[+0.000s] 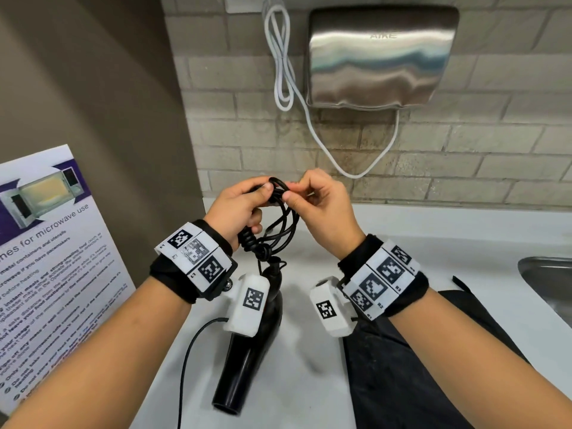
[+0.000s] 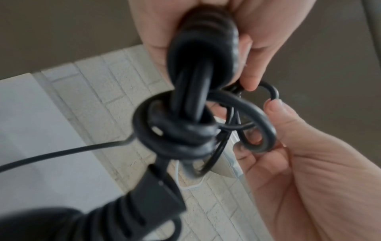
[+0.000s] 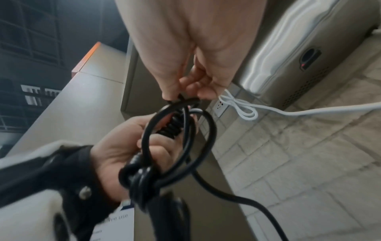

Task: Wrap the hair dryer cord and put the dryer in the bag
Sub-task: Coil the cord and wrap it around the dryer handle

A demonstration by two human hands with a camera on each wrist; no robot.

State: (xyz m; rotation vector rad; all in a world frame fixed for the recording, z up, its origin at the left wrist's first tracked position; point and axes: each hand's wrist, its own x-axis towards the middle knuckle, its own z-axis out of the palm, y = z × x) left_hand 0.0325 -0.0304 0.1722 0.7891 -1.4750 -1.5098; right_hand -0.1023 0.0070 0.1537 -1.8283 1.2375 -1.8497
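The black hair dryer (image 1: pixel 247 360) hangs nozzle-down over the white counter (image 1: pixel 448 243), dangling from its black cord (image 1: pixel 280 218). My left hand (image 1: pixel 240 209) grips the coiled bundle of cord (image 2: pixel 198 68) in its fist. Loose loops hang below, tied round with a knot (image 2: pixel 181 135). My right hand (image 1: pixel 318 202) pinches one loop of the cord (image 3: pixel 181 101) between thumb and fingers, close against the left hand. A free length of cord (image 1: pixel 188 360) trails down to the left. The black bag (image 1: pixel 411 366) lies flat on the counter under my right forearm.
A steel hand dryer (image 1: pixel 377 57) with a looped white cable (image 1: pixel 283 66) is fixed to the brick wall ahead. A microwave-use poster (image 1: pixel 49 258) leans at the left. A steel sink (image 1: pixel 548 283) edge shows at the right.
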